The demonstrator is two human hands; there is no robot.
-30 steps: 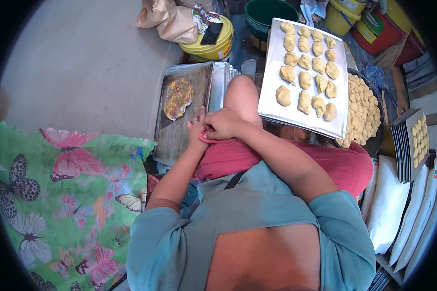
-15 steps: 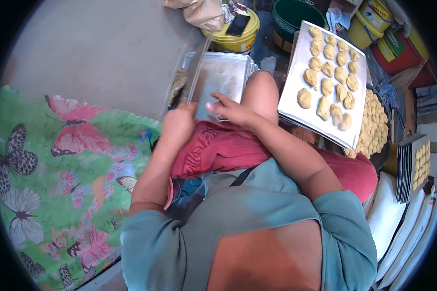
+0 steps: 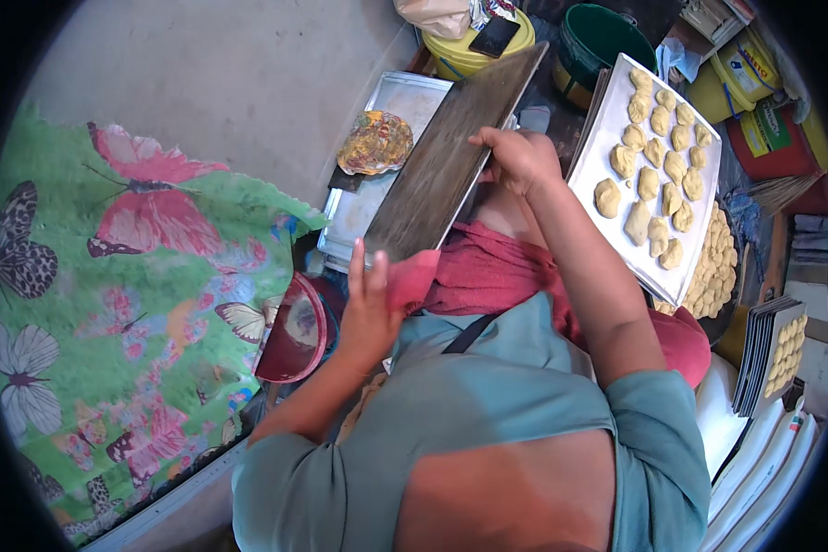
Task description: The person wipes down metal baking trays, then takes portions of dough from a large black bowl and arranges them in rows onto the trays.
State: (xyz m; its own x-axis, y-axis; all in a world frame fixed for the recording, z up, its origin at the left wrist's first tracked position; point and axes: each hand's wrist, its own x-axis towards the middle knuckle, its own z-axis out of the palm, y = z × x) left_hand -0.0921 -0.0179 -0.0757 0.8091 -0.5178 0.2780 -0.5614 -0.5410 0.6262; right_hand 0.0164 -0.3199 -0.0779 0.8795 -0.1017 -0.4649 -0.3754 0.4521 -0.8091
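Observation:
My right hand (image 3: 515, 158) grips the right edge of a dark, worn baking tray (image 3: 446, 138), tilted above my lap. My left hand (image 3: 377, 294), below its lower end, holds a pink cloth (image 3: 409, 276), with two fingers raised. A silver tray (image 3: 339, 230) lies left of the dark tray, with a colour-smeared, irregular mat (image 3: 374, 140) on it. A pink-red towel (image 3: 478, 271) covers my lap. To my right, a silver tray (image 3: 598, 115) holds several lumps of yellow dough (image 3: 649, 184), beside a round black pan of many dough pieces (image 3: 708, 276).
Left are a butterfly-print sheet (image 3: 156, 368), a pale floor (image 3: 202, 83) and a red tub (image 3: 285, 359). Ahead stand a yellow bucket (image 3: 465, 60) with a phone (image 3: 494, 37) and a green bucket (image 3: 603, 41). A stack of trays (image 3: 754, 359) and white sacks (image 3: 754, 460) stand right.
The dark tray has been lifted and shifted right, uncovering the silver tray. My right hand has moved up onto its edge; my left hand has dropped lower with cloth in it.

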